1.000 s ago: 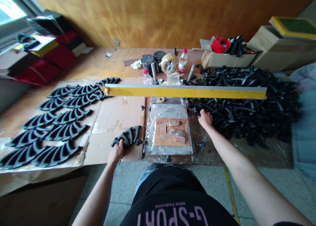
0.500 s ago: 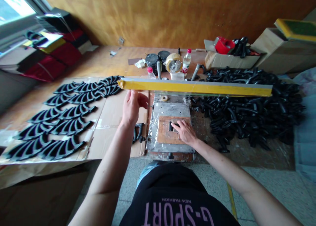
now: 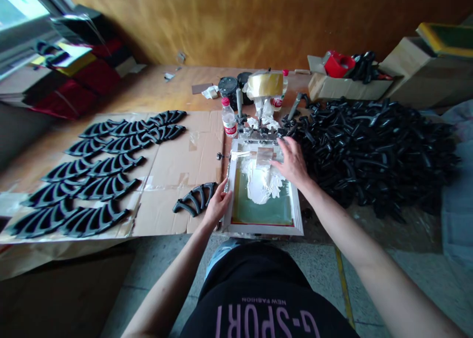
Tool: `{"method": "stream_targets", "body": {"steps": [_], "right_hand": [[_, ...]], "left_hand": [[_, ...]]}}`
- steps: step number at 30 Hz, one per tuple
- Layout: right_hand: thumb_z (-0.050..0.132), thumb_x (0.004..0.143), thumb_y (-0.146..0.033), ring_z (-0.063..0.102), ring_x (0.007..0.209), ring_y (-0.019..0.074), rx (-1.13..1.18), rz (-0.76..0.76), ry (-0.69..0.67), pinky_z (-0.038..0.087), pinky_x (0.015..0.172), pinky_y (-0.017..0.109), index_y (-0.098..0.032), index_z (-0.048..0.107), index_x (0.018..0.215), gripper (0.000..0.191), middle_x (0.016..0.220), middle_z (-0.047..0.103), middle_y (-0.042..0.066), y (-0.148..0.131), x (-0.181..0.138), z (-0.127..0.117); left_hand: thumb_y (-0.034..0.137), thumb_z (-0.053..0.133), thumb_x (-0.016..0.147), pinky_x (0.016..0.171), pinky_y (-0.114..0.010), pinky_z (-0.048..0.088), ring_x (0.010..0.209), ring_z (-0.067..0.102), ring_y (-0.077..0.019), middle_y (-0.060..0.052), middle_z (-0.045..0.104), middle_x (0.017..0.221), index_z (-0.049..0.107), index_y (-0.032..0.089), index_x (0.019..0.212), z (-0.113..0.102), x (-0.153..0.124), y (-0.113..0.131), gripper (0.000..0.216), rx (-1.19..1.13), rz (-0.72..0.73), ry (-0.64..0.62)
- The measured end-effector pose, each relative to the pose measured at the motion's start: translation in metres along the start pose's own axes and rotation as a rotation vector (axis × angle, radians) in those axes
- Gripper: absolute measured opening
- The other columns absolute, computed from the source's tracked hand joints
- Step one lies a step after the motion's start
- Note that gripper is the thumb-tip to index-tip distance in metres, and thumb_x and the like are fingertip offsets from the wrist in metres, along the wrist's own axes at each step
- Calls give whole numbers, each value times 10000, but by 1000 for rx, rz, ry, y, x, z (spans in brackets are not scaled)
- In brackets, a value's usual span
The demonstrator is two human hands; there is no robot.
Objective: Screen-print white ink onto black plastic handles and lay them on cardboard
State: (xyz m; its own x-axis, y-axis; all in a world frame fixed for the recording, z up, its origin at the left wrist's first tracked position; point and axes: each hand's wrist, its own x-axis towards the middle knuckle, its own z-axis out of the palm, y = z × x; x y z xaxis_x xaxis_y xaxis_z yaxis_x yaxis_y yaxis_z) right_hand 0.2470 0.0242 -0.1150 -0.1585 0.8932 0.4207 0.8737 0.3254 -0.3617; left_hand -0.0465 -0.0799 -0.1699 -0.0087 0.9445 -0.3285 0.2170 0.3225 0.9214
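A screen printing frame point(image 3: 298, 212) lies lowered in front of me, with white ink point(image 3: 258, 183) smeared over the upper part of its green mesh. My left hand point(image 3: 219, 202) is closed on the frame's left edge. At the upper right of the mesh is my right hand point(image 3: 293, 163), its thumb and fingers apart beside a squeegee point(image 3: 265, 155) that stands in the ink. The thumb comes close to the squeegee; contact is unclear. Just left of my left hand, a short row of black curved handles point(image 3: 194, 200) rests on cardboard. The frame hides the base plate and the part on it.
Rows of black handles point(image 3: 98, 190) lie on the cardboard point(image 3: 166, 168) at left. A large heap of loose black handles point(image 3: 377, 155) covers the right side. Behind the frame stand a bottle point(image 3: 229, 118), a tape roll point(image 3: 264, 85) and dark tins point(image 3: 228, 87). An open carton point(image 3: 343, 89) sits at back right.
The raised frame has come down flat over the base plate. My left hand moved down along its edge; my right hand left the black part on the plate and moved up to the squeegee.
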Motion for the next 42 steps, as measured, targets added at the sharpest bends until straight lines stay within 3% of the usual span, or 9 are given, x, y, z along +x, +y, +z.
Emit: {"method": "stream_targets", "body": {"steps": [5, 11, 16, 22, 28, 32, 35, 38, 42], "right_hand": [[622, 842, -167, 606, 900, 241, -34, -115, -382, 466, 772, 335, -174, 646, 950, 111, 934, 668, 92, -43, -15, 18], [506, 812, -32, 598, 822, 185, 64, -587, -547, 420, 695, 278, -185, 677, 890, 243, 863, 675, 49, -41, -64, -12], [530, 808, -47, 596, 853, 204, 33, -443, -424, 434, 716, 297, -186, 688, 891, 227, 890, 684, 64, -46, -59, -7], [550, 859, -93, 635, 883, 194, 96, -487, -389, 480, 750, 292, -198, 684, 1012, 229, 971, 706, 55, -43, -87, 1], [671, 855, -265, 641, 939, 200, 85, -172, -235, 506, 800, 310, -300, 534, 1354, 519, 1120, 690, 29, -46, -1, -11], [606, 889, -359, 632, 866, 209, 77, 43, -40, 496, 802, 348, -255, 520, 1375, 504, 1029, 693, 53, 4, 47, -34], [485, 944, -351, 620, 833, 201, 100, 264, 84, 470, 793, 330, -170, 624, 1207, 348, 952, 701, 84, 54, 36, -41], [509, 932, -388, 614, 811, 192, 89, 394, -108, 455, 758, 298, -142, 674, 975, 300, 899, 693, 96, 68, -6, -21], [619, 872, -467, 611, 903, 205, 24, 159, -440, 454, 813, 299, -165, 657, 870, 305, 986, 657, 100, 26, -62, 21]], "left_hand": [[530, 574, 842, 510, -201, 356, 559, 487, -101, 18, 583, 734, 432, 245, 1458, 3, 12, -19, 694, 46, -23, -3], [544, 578, 831, 518, -211, 389, 589, 531, -116, 5, 612, 765, 485, 228, 1411, 3, 9, -18, 667, 25, -52, 6], [525, 595, 820, 567, -227, 434, 659, 584, -141, -20, 650, 806, 505, 200, 1388, 4, 6, -8, 660, 0, -51, 15], [499, 619, 798, 552, -235, 444, 647, 602, -153, -26, 663, 787, 495, 183, 1392, 6, 1, 3, 684, -61, -101, 22], [513, 668, 779, 528, -219, 420, 611, 592, -144, -18, 674, 750, 473, 195, 1419, -7, -11, 36, 741, -121, -61, -9], [644, 512, 853, 482, -206, 399, 562, 554, -113, -12, 654, 733, 635, 207, 1235, -19, -16, 87, 594, -242, 9, 4], [660, 458, 877, 539, -210, 464, 673, 617, -120, -43, 689, 878, 684, 197, 1081, -18, -2, 130, 554, -409, 212, 48], [640, 492, 870, 581, -221, 503, 755, 656, -137, -69, 697, 916, 657, 179, 1089, -11, 19, 167, 536, -542, 335, 52], [662, 466, 869, 584, -211, 501, 748, 663, -134, -69, 712, 880, 615, 191, 1153, 5, 26, 166, 570, -607, 312, 134]]}}
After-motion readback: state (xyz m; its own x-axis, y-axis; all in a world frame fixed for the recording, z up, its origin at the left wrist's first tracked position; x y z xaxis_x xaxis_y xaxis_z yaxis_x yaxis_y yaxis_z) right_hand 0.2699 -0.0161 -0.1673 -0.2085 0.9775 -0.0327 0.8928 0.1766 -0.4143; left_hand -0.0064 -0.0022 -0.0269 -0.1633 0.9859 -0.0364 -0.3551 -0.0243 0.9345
